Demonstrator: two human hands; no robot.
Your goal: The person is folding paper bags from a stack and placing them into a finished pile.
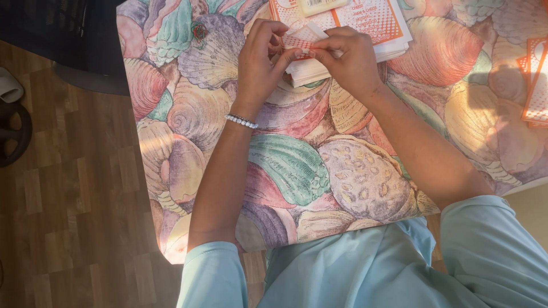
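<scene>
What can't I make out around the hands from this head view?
- Small orange-and-white paper piece: mostly covered by the left hand and right hand.
- Stack of printed sheets: cut off by the top edge.
- More orange sheets: cut off by the right edge.
- Print: too small.

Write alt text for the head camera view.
Seen from above, a person's left hand and right hand pinch a small orange-and-white paper packet over a stack of similar packets, on a table covered in a seashell-print cloth. A beaded bracelet circles the left wrist.
</scene>
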